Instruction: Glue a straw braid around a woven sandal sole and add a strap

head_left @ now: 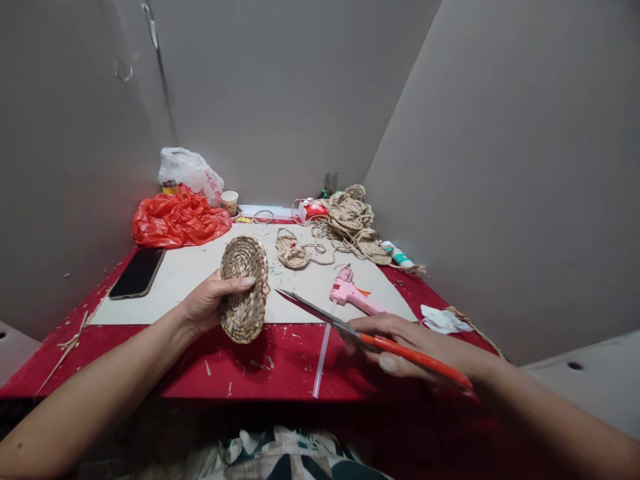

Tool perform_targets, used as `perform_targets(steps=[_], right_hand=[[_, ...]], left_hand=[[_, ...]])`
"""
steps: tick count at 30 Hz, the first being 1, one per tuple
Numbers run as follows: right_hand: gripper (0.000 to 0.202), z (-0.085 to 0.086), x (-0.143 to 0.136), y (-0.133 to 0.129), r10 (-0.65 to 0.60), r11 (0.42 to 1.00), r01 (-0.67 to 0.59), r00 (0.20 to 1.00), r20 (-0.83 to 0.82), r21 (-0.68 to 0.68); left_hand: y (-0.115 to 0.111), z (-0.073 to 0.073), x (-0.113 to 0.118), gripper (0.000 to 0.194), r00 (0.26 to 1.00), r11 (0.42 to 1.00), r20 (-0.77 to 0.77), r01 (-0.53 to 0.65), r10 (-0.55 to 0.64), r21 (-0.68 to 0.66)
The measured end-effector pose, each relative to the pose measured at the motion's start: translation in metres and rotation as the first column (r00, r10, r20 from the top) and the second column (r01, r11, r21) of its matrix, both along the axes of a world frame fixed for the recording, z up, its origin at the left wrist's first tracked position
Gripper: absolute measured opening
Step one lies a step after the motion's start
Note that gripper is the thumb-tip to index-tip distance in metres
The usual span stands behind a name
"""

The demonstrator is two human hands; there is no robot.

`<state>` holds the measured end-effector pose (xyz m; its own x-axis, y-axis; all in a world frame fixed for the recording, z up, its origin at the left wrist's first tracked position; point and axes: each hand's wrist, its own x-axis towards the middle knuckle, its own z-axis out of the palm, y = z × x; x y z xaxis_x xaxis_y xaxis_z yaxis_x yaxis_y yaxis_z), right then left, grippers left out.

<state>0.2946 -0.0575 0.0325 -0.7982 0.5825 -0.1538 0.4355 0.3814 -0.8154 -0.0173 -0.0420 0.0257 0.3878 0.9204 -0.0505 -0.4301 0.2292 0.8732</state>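
Note:
An oval sole of coiled, braided straw (244, 300) is upright in my left hand (207, 300), the thumb pressed across its face and the fingers behind it. My right hand (400, 343) grips a pair of scissors (420, 360) with orange-red handles. Their blades look closed and point left at the sole's edge, a small gap apart from it. Just beyond my right hand lies a pink glue gun (345, 287), and a clear glue stick (323, 357) extends from it toward the table's front edge.
A small woven sandal (293, 250) lies on the white board (200, 267). Behind it is a heap of braided rope (350, 213). A phone (137, 273), red plastic bag (180, 220) and paper cup (229, 201) are at left. Straw scraps litter the red cloth (200, 363); grey walls enclose the table.

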Motion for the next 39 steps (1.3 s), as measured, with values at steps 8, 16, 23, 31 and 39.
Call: perform_targets(steps=[8, 16, 23, 31, 39], right_hand=[[0.062, -0.001, -0.009, 0.008, 0.080, 0.994, -0.082, 0.996, -0.030, -0.075], [0.061, -0.008, -0.009, 0.011, 0.100, 0.987, -0.106, 0.993, -0.060, -0.118], [0.058, -0.012, -0.009, 0.012, 0.111, 0.984, -0.122, 0.990, -0.093, -0.130], [0.055, -0.027, -0.014, 0.012, 0.126, 0.941, -0.209, 0.946, -0.299, -0.266], [0.059, -0.049, -0.014, 0.017, 0.098, 0.759, -0.353, 0.892, -0.441, -0.547]], left_hand=[[-0.004, 0.002, 0.000, 0.028, 1.000, 1.000, 0.028, 0.011, -0.011, -0.013], [-0.004, 0.002, 0.000, 0.032, 1.000, 0.999, 0.013, 0.006, -0.005, -0.036], [-0.003, -0.002, -0.001, 0.029, 0.998, 0.998, 0.027, 0.060, -0.059, -0.015], [0.000, -0.006, -0.002, 0.027, 0.993, 0.993, 0.046, 0.110, -0.108, -0.034], [-0.003, -0.005, -0.002, 0.029, 0.975, 0.976, 0.075, 0.212, -0.208, -0.050]])
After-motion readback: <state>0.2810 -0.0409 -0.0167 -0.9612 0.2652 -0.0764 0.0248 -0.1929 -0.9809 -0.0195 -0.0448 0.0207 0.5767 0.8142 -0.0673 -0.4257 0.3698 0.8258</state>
